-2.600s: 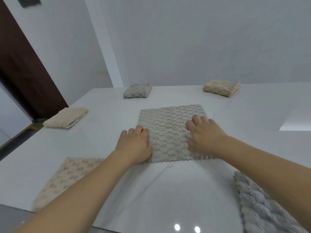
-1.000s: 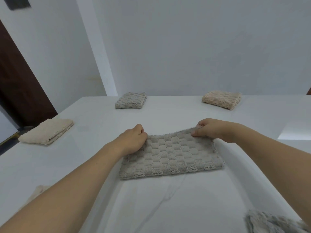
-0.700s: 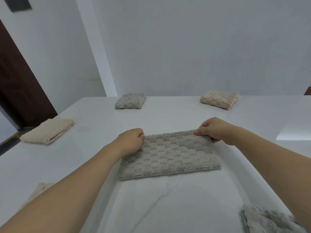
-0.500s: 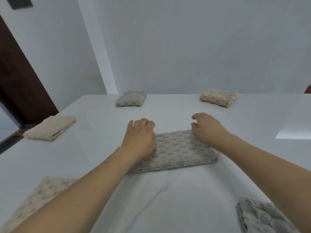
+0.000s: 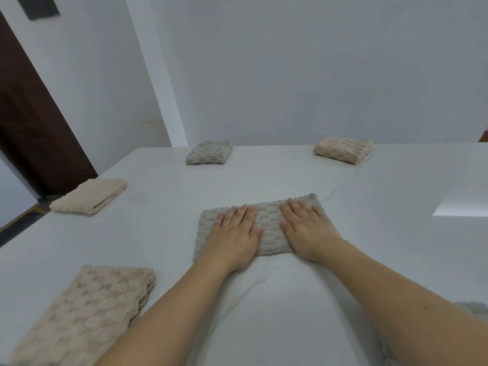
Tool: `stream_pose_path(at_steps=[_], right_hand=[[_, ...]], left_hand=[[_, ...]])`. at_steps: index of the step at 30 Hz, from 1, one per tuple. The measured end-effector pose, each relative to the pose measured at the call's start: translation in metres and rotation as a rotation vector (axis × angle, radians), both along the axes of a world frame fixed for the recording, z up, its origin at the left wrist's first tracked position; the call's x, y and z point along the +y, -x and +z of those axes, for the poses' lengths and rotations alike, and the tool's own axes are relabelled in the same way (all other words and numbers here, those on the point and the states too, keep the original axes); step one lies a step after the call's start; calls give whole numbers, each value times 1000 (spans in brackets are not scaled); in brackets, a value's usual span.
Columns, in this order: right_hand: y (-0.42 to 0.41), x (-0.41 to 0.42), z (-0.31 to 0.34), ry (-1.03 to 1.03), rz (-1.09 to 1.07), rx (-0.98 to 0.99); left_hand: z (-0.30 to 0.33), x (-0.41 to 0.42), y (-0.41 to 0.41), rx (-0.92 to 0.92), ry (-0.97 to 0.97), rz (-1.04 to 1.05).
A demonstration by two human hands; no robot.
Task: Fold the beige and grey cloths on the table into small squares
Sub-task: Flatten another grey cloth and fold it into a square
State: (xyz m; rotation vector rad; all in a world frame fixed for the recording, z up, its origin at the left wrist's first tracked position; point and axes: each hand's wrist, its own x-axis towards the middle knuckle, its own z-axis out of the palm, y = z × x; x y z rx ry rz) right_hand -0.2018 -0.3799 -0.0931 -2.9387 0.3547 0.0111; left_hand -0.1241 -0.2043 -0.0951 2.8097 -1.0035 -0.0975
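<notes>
A grey textured cloth (image 5: 269,223), folded in half into a wide rectangle, lies in the middle of the white table (image 5: 369,207). My left hand (image 5: 235,233) rests flat on its left half, fingers spread. On its right half my right hand (image 5: 306,228) presses flat in the same way. Neither hand grips anything. A beige cloth (image 5: 84,313) lies flat at the near left. A corner of another grey cloth (image 5: 472,309) shows at the near right, mostly behind my right forearm.
Folded cloths sit further off: a beige one (image 5: 91,195) at the left edge, a small grey one (image 5: 210,152) at the far middle, a small beige one (image 5: 343,149) at the far right. A white wall runs behind the table; a dark door (image 5: 31,122) stands left.
The grey cloth went from one flat square to a half-size rectangle as both hands brought its near edge over to the far edge. The hands then let go and now lie flat on it.
</notes>
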Motion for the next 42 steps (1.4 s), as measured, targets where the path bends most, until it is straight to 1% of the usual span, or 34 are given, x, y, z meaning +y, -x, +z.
stream_pose_path(at_steps=[2,4,7,8,9,11,12,13,15,17,20,24,28,30,32,35,36,37,38,39,42], right_hand=[[8,-16,1,-8,-41,10],[18,-34,4,-5,-114,65],[20,-44,15,127,-177,170],[15,-40,21,140,-177,149],[7,-34,26,128,-165,95],[-10,-15,30,61,-112,-33],[-16,-6,28,29,-76,-61],[-20,2,22,5,-49,-51],[-21,8,6,-21,-47,5],[-21,4,-1,-14,-62,9],[-20,0,2,-5,-40,26],[-14,-11,0,15,-24,27],[-1,-34,5,33,-78,104],[2,-39,8,97,-117,152],[1,-36,10,216,-149,161],[-3,-26,18,490,-140,74],[-6,-24,21,555,-122,38],[-10,-20,25,591,-116,26],[-12,-16,29,601,-122,37],[-14,-11,32,565,-133,43],[-26,5,42,363,-188,98]], left_hand=[[1,21,-10,3,-15,43],[2,42,-18,35,-24,99],[8,56,-23,50,-127,153],[14,52,-24,21,-157,153],[21,43,-25,-23,-146,143],[33,19,-23,-88,-28,85],[35,7,-19,-76,32,44],[32,-3,-15,-36,54,1],[15,-13,-7,19,-7,-40],[2,-13,-9,8,-21,-7],[0,-8,-17,19,-20,-18],[-2,14,-32,16,-37,60],[0,34,-38,44,-64,131],[0,36,-35,-9,-61,168],[1,38,-27,-143,-53,168],[0,50,-5,-371,-18,-2],[1,55,4,-405,-27,-36],[2,59,13,-405,-44,-60],[7,62,21,-360,-67,-60],[14,62,29,-289,-105,-45],[32,59,48,-82,-244,-39]])
